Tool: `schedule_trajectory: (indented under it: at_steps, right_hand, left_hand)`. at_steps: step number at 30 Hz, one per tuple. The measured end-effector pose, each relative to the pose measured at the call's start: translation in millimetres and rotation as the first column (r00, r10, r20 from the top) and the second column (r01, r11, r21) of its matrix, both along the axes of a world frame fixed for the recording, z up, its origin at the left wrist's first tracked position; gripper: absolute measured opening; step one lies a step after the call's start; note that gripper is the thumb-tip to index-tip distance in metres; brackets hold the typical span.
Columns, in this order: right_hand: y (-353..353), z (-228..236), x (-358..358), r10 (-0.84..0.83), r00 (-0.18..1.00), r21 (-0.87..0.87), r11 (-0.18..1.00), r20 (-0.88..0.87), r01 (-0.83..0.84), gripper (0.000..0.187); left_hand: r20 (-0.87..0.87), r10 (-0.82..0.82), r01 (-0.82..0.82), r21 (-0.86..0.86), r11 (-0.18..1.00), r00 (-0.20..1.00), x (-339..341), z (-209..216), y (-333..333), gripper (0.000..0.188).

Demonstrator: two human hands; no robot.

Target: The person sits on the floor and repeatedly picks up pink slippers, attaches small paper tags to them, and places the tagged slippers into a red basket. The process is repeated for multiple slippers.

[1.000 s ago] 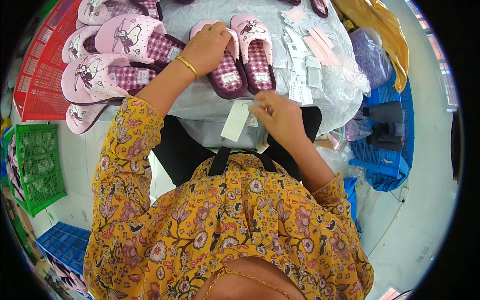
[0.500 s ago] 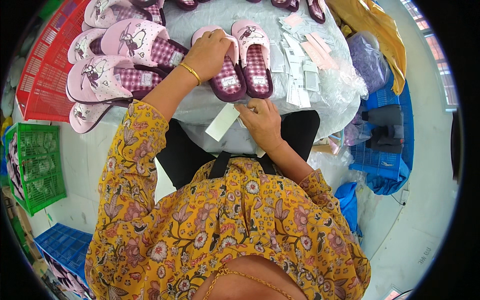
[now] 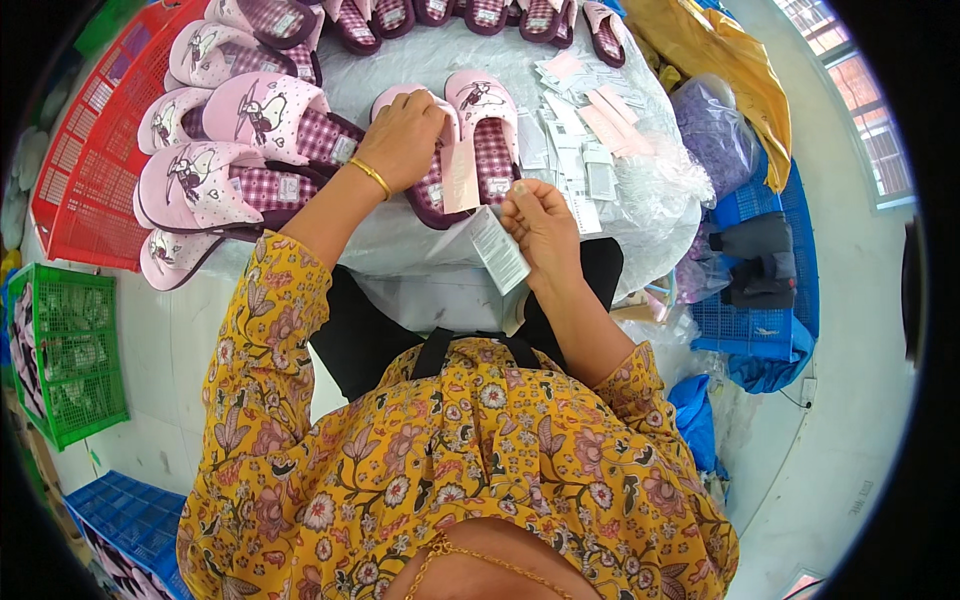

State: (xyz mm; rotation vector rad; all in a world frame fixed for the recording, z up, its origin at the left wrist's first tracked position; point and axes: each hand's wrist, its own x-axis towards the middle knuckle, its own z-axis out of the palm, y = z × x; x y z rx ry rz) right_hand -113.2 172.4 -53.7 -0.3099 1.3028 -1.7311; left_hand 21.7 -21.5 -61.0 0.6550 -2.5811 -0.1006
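Observation:
In front of me a pair of pink slippers with plaid insoles lies on the plastic-covered table, toes pointing away. My left hand (image 3: 402, 140) is closed over the upper of the left slipper (image 3: 432, 205). Beside it lies the right slipper (image 3: 484, 103), with a cartoon print on its toe. My right hand (image 3: 543, 232) pinches at the top of a white printed hang tag (image 3: 499, 252), which dangles past the table's near edge. A pink card tag (image 3: 460, 178) hangs between the two slippers; the string joining the tags is too fine to make out.
Pink slippers (image 3: 200, 180) are stacked at the left, others (image 3: 430, 10) along the far edge. Loose tags (image 3: 580, 140) spread over the table's right side. A red basket (image 3: 85, 190), green crate (image 3: 75, 350) and blue crate (image 3: 745, 335) stand around it.
My right hand has shifted right, and the white tag now shows its printed side. The pink tag has come into view between the slippers. My left hand stays on the left slipper.

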Motion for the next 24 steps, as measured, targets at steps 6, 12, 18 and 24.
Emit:
schedule_trajectory:
  at_steps: [6, 12, 18, 24]
  right_hand:
    - [4.8, -13.1, -4.8, 0.009, 0.705, -0.01, 1.0, -0.709, -0.023, 0.016]
    - [-13.1, 22.1, -15.7, 0.085, -0.393, 0.205, 0.939, -0.916, -0.276, 0.04]
    - [-25.7, 22.9, -20.6, -0.024, -0.506, 0.216, 0.886, -0.862, -0.41, 0.03]
    - [-9.6, 24.1, -28.0, -0.204, -0.414, -0.109, 0.964, -0.887, -0.242, 0.02]
  left_hand:
    - [-0.002, 0.038, -0.038, -0.003, 0.999, 0.999, -3.0, 0.3, 2.1, 0.018]
    - [-0.007, 0.012, -0.012, 0.011, 1.0, 1.0, -0.1, 1.0, -2.7, 0.017]
    - [-0.082, -0.043, 0.048, 0.051, 0.998, 0.996, 0.8, -5.2, -9.1, 0.017]
    - [-0.288, -0.033, 0.031, -0.011, 0.999, 0.957, -0.1, 2.9, 7.0, 0.009]
